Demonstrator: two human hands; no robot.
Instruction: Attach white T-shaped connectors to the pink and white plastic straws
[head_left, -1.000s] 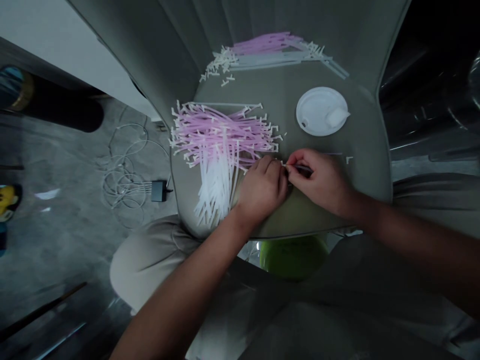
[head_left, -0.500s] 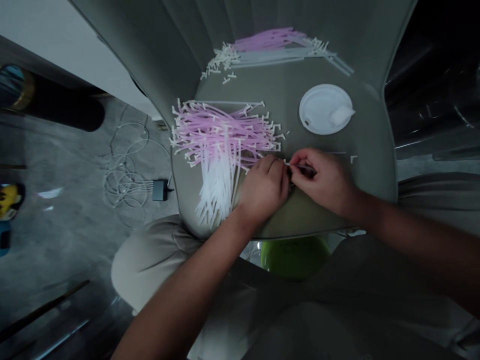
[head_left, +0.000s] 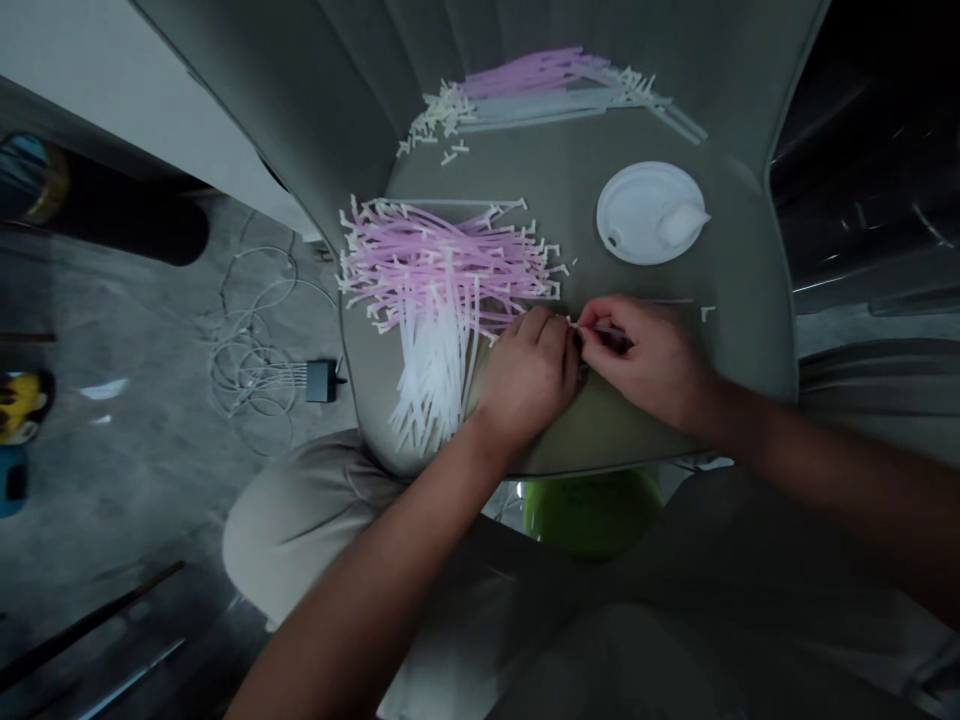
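Left hand (head_left: pixel 526 380), right hand (head_left: pixel 643 362) together, clamped on straw tip (head_left: pixel 574 324); seat edge (head_left: pixel 615 460) close.

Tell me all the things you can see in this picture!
big straw heap: many, pink and white, on the seat
small straw heap: many, pink and pale grey, at the back of the seat
lid: one, white, on the seat
padded seat: one, grey-green, under the straws
wire: one tangled bunch, white, on the floor
plug box: one, black, on the floor
ball or bowl: one, green, below the seat, can't tell which
floor: one, grey, around the seat
thin straw: one, white, between the hands
left hand: one, at the thin straw
right hand: one, pinching the thin straw
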